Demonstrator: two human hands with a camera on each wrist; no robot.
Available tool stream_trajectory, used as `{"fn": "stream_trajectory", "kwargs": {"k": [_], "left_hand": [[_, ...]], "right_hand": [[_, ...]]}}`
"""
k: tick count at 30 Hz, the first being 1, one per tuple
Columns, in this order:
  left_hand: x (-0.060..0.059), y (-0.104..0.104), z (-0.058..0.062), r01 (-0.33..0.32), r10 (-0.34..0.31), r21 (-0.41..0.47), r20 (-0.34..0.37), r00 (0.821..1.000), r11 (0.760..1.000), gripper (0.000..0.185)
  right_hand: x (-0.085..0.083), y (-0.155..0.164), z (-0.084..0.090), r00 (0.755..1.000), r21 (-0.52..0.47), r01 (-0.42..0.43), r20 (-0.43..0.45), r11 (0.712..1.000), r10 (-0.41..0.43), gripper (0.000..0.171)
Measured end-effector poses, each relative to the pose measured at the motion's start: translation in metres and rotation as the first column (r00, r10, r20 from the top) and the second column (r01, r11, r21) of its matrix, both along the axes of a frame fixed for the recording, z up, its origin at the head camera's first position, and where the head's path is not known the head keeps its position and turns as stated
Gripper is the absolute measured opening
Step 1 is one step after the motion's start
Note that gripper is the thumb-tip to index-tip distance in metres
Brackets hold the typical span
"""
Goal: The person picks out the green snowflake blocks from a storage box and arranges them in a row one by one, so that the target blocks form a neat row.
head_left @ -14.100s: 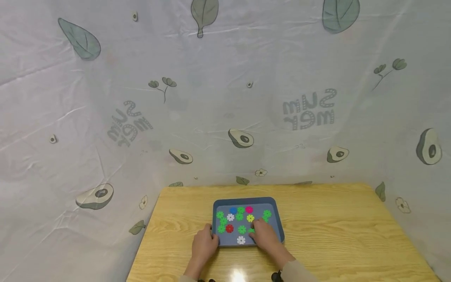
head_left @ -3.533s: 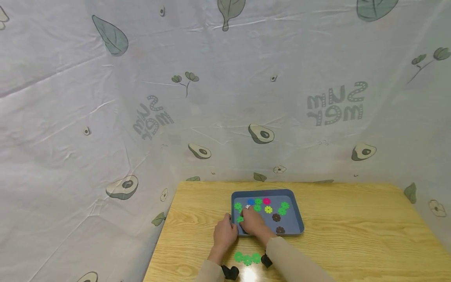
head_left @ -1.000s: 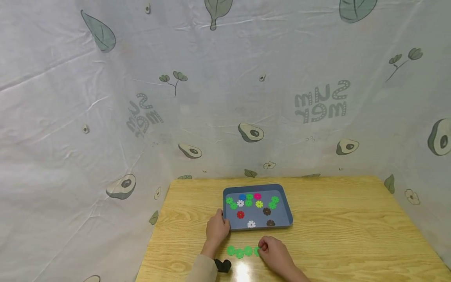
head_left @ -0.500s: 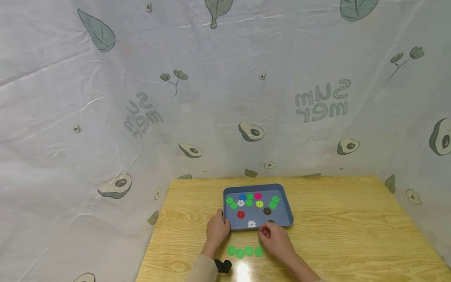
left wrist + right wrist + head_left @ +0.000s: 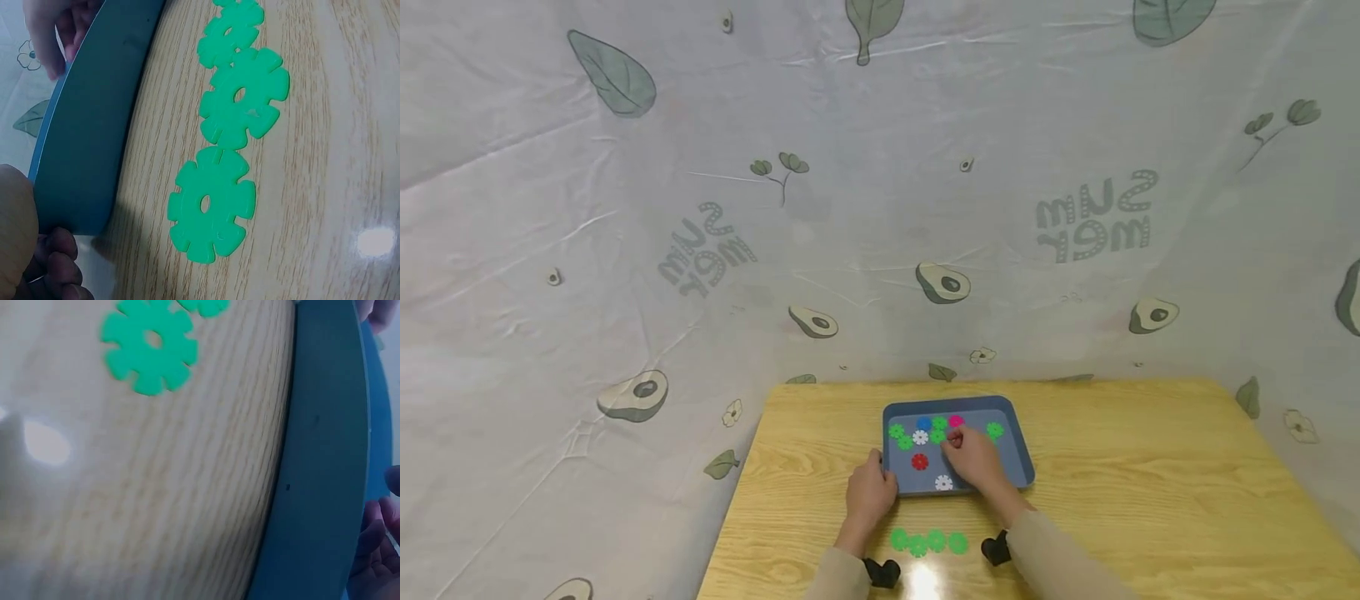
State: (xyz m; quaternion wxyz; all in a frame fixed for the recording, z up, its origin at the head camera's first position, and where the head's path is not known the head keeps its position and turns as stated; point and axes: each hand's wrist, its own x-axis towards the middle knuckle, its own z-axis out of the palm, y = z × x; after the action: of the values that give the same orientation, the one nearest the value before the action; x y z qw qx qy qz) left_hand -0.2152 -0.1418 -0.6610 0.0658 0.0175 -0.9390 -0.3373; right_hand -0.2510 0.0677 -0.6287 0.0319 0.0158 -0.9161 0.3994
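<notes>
My left hand (image 5: 870, 492) grips the left edge of a blue-grey tray (image 5: 1015, 454), thumb at the rim and fingers curled round the corner. Over the tray's middle is my right hand (image 5: 976, 458), its fingers loosely bent beside a green flower-shaped plastic disc (image 5: 938, 436); I see nothing between them in the right wrist view. It covers part of the tray floor. More notched discs lie inside, among them a red one (image 5: 920, 462), a white one (image 5: 943, 483), a blue one (image 5: 923, 424) and a pink one (image 5: 956, 422).
In front of the tray, several green discs (image 5: 209, 206) form a row on the wooden table (image 5: 1112, 483); the rightmost green disc (image 5: 150, 350) sits slightly apart. A printed curtain (image 5: 850, 208) hangs behind the table. Black wrist cameras (image 5: 996, 547) are worn at the wrists.
My right hand has left the rightmost green disc in the row and moved forward over the tray, now covering the yellow and brown discs. The left hand has kept its hold.
</notes>
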Motion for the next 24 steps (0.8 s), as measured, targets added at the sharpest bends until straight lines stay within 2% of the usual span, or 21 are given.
{"fn": "stream_trajectory", "kwargs": {"k": [9, 15, 18, 24], "left_hand": [[0.001, 0.000, 0.002, -0.009, 0.009, -0.002, -0.010, 1.000, 1.000, 0.021], [0.000, 0.000, -0.001, -0.015, 0.015, -0.013, -0.035, 0.999, 1.000, 0.020], [0.000, 0.001, -0.003, -0.017, 0.017, -0.019, -0.022, 1.000, 1.000, 0.019], [-0.001, 0.000, -0.004, -0.021, 0.021, -0.034, -0.022, 1.000, 0.999, 0.019]], "right_hand": [[-0.027, -0.010, -0.012, 0.999, 0.092, 0.004, 0.031, 0.996, -0.007, 0.029], [-0.033, -0.014, -0.016, 0.998, 0.117, 0.000, 0.061, 0.993, -0.008, 0.029], [-0.035, -0.014, -0.017, 0.996, 0.125, 0.014, 0.082, 0.992, -0.024, 0.029], [-0.038, -0.017, -0.020, 0.996, 0.139, -0.002, 0.086, 0.990, -0.010, 0.045]]}}
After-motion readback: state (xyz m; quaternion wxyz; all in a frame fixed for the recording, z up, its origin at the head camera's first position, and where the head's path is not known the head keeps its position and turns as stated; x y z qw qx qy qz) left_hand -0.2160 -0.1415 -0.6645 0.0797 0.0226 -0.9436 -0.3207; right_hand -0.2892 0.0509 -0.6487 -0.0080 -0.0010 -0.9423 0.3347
